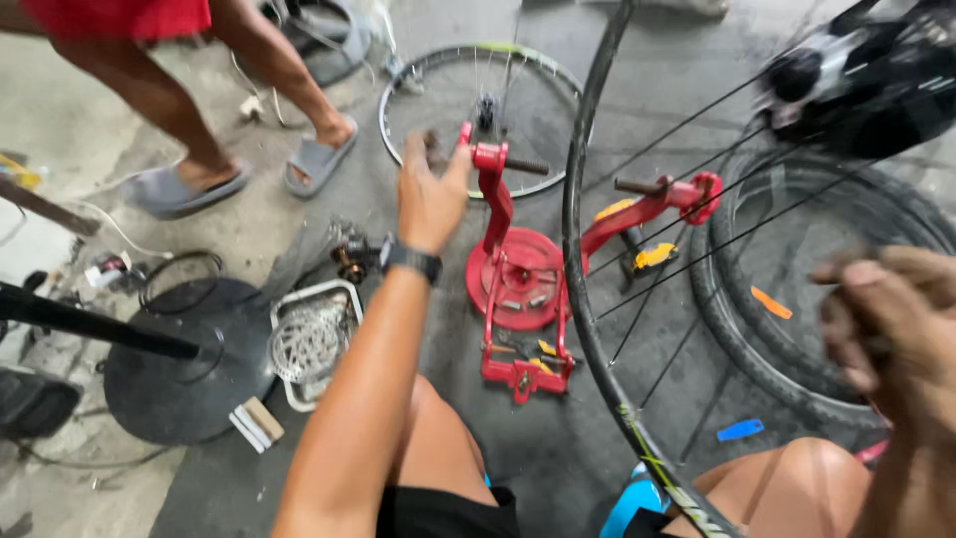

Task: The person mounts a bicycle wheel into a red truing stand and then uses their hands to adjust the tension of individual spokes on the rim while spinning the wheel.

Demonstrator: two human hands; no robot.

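Mid-mounting, apparently: left hand (430, 194) clamped on red truing stand (518, 274) upright on floor; right hand (886, 329), blurred, grip unclear, beside black wheel rim (573, 249). Next: seating the axle.

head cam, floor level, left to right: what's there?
Round black stand base → metal tray with cassette sprockets → left hand at the red truing stand → black wheel rim → tyre → blurred right hand.
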